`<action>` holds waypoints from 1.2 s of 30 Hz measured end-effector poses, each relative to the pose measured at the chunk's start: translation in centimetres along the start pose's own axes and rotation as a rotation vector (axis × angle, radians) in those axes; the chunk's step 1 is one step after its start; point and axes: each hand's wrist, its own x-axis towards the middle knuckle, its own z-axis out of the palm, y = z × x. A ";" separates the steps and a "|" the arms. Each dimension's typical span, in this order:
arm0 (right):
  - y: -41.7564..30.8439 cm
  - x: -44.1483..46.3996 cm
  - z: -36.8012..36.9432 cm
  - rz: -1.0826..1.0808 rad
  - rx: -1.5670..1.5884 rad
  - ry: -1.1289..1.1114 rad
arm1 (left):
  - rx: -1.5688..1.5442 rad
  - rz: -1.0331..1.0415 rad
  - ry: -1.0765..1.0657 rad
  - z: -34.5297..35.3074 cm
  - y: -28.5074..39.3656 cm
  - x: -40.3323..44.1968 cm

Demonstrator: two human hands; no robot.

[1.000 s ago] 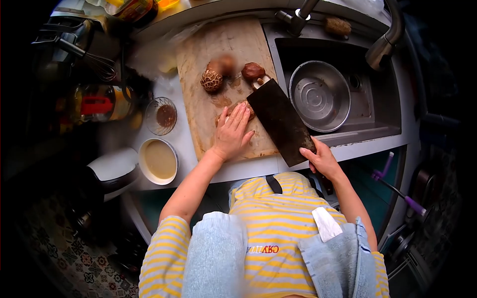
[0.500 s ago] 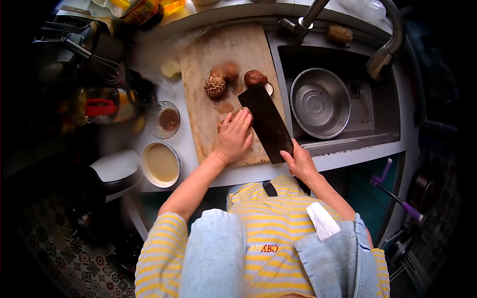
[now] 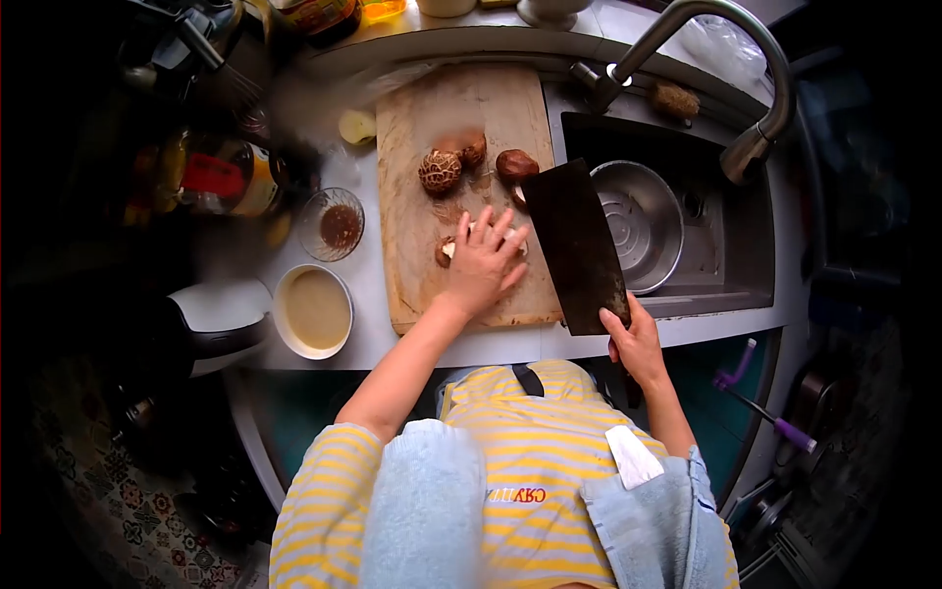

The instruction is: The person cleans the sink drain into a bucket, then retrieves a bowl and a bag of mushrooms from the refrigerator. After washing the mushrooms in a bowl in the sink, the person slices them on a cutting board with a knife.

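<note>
Fingers spread, my left hand (image 3: 481, 263) rests over a cut shiitake mushroom (image 3: 444, 253) on the wooden cutting board (image 3: 412, 294). Brown cap and white flesh show at both sides of the hand; the rest is hidden under it. The handle of a dark, broad-bladed cleaver (image 3: 579, 245) is gripped in my right hand (image 3: 638, 342). Its blade slants over the board's right edge and covers part of the sink. Farther up the board lie a crackle-patterned shiitake (image 3: 440, 172), a brown one (image 3: 474, 149) touching it, and a darker mushroom (image 3: 515, 165) near the cleaver's tip.
Right of the board is a sink (image 3: 731, 245) holding a metal basin (image 3: 657, 231), beneath a curved faucet (image 3: 785, 88). To the left stand a glass bowl of brown liquid (image 3: 340, 226) and a white bowl of cloudy liquid (image 3: 319, 309). A pale cut piece (image 3: 357, 126) lies by the board.
The cleaver has moved right, away from the mushroom under my left hand. My left fingers have spread apart, and cut white flesh now shows beside them. The camera view has shifted slightly.
</note>
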 end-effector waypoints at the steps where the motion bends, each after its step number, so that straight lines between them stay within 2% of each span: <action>1: -0.2 0.0 0.1 -0.007 -0.007 0.003 | -0.018 0.028 0.053 0.6 0.4 0.4; 5: -0.3 -0.9 -0.1 0.037 0.034 0.050 | 0.112 -0.011 0.149 1.5 -0.4 -0.2; 12: 1.0 -1.4 -0.6 0.089 0.009 0.061 | 0.179 -0.106 0.210 -2.5 -5.9 -2.5; 13: 1.2 -1.4 -0.5 0.082 0.012 0.058 | 0.162 -0.123 0.145 -3.2 -6.1 -2.4; 17: 1.1 -1.6 -0.4 0.081 -0.006 0.048 | -0.061 -0.337 0.285 -3.7 -5.7 1.3; 20: 1.2 -1.7 -0.5 0.079 -0.003 0.052 | -0.003 -0.441 0.286 -2.1 -6.9 4.0; 22: 1.0 -1.8 -0.6 0.079 -0.013 0.062 | -0.013 -0.415 0.208 -1.2 -8.7 4.4; 24: 1.3 -2.0 -0.9 0.071 -0.036 0.090 | 0.010 -0.397 0.277 -3.2 -8.0 5.1; 26: 1.4 -2.4 -1.2 0.074 -0.045 0.112 | -0.101 -0.392 0.232 -5.8 -6.2 5.0; 29: 2.0 -2.5 -1.6 0.078 -0.037 0.122 | -0.388 -0.254 -0.059 -5.5 -3.7 2.8; 30: 2.2 -2.5 -1.7 0.078 -0.035 0.125 | -0.450 -0.134 -0.152 -5.0 -2.9 2.2; 32: 2.6 -2.4 -1.8 0.086 -0.033 0.122 | -0.245 0.174 -0.195 -2.7 -2.3 1.6; 35: 2.6 -2.6 -2.0 0.098 -0.042 0.110 | 0.068 0.259 -0.193 -1.5 -1.6 0.5; 36: 2.5 -2.6 -2.0 0.097 -0.047 0.105 | -0.016 0.181 -0.179 -1.9 -1.3 0.3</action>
